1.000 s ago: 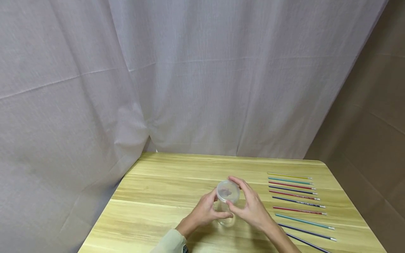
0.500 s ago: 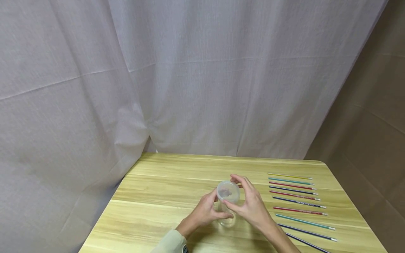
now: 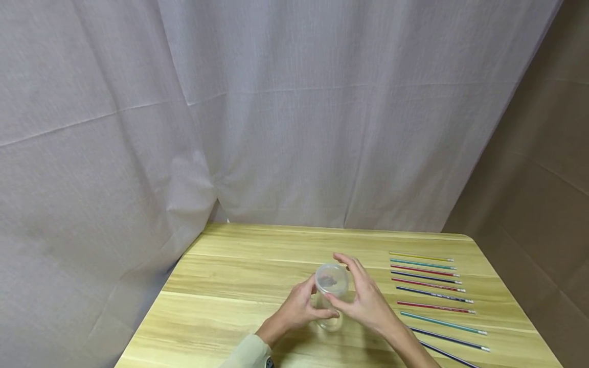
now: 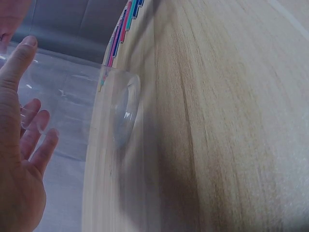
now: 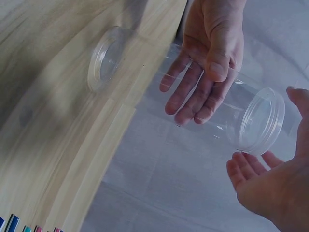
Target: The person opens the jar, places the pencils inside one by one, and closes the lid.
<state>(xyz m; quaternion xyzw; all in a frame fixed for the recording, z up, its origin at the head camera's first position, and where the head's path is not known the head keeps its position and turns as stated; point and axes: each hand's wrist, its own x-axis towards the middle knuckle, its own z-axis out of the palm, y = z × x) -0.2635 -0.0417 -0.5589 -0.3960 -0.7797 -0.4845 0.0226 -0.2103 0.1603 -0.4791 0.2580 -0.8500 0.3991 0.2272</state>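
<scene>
A clear plastic jar stands upright on the wooden table, topped with a translucent screw lid. My left hand grips the jar's body, its fingers and thumb wrapped round the wall, as the right wrist view shows through the plastic. Around the lid, my right hand is spread: the thumb tip is at the near edge and the index finger is lifted off the far side. In the right wrist view, a gap shows between the right thumb and the lid, with the other fingertips close by its rim.
Several pencils lie in a spaced row on the right side of the table, from a yellow pencil at the back to a dark pencil near my right forearm. A grey curtain hangs behind the table.
My right fingers have loosened from the lid: the index finger has lifted away and the thumb has shifted slightly left along the edge. Jar and left hand stay in place.
</scene>
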